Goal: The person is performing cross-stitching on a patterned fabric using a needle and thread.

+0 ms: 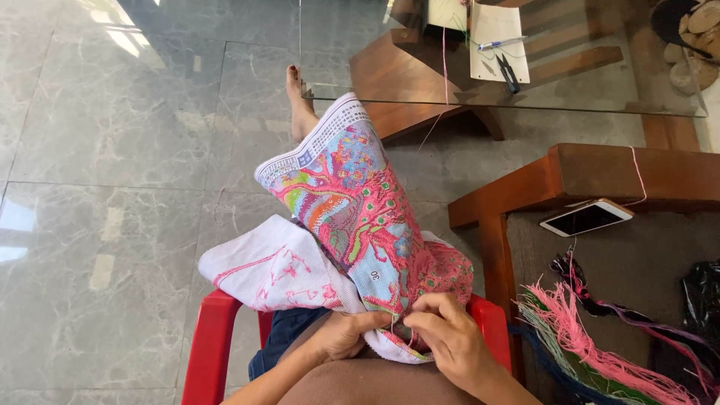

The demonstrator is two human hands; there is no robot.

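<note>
Floor: grey marble-look tiles (112, 187) fill the left and far part of the scene, with window glare on them.
Surface: a glass-topped wooden surface (420, 67) stands far right; its far edge is cut off by the frame.
On the surface: a white paper sheet (491, 30), a blue pen (501, 43) and small black thread snips (510, 75).
Seat: a red plastic chair (206, 345), only its arms showing.
Work: a white cross-stitch cloth with a pink tree pattern (352, 217) lies over the lap, folded; much of its face is hidden.
Left hand (341, 334): grip closed on the cloth's near edge.
Right hand (442, 326): fingertips pinched together on the cloth; any needle is too small to make out.
Right side: a white smartphone (586, 217) on a wooden bench arm (600, 176); a bundle of pink and green threads (600, 345) near right, partly cut off.
Foot: one bare foot (298, 101) far beyond the cloth.
</note>
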